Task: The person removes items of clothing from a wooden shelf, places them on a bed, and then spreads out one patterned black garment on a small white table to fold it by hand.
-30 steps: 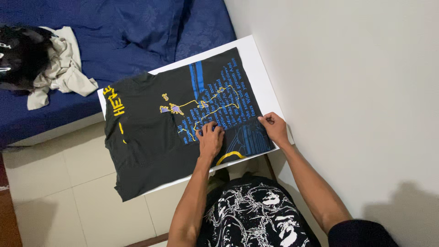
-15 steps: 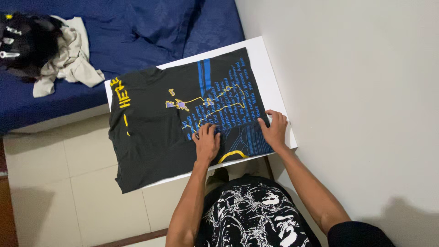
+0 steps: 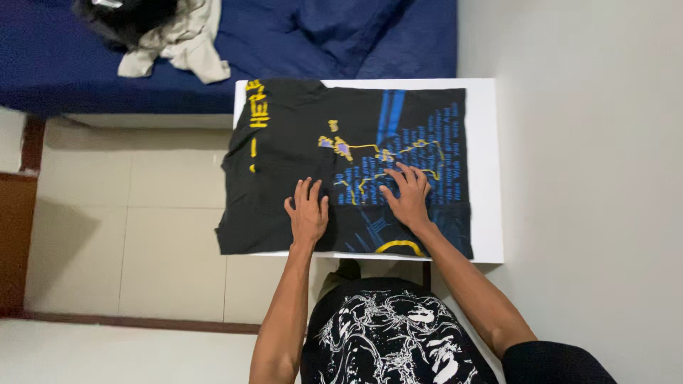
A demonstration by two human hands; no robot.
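Both hands lie flat, palms down and fingers spread, on a black shirt (image 3: 313,149) with blue and yellow print that is laid out over a white table (image 3: 484,171); neither hand grips anything. The left hand (image 3: 307,213) presses the plain black cloth near the shirt's near edge, and the right hand (image 3: 409,195) rests just beside it on the printed part. Beyond the hands, past the table, is a blue bed (image 3: 284,35) with a heap of clothes (image 3: 163,35) on it.

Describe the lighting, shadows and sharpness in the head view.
Head view: soft, even light, no glare; faint shadow on the grey wall at right, darker one on the beige floor tiles; the black printed T-shirt and both hands look sharp.
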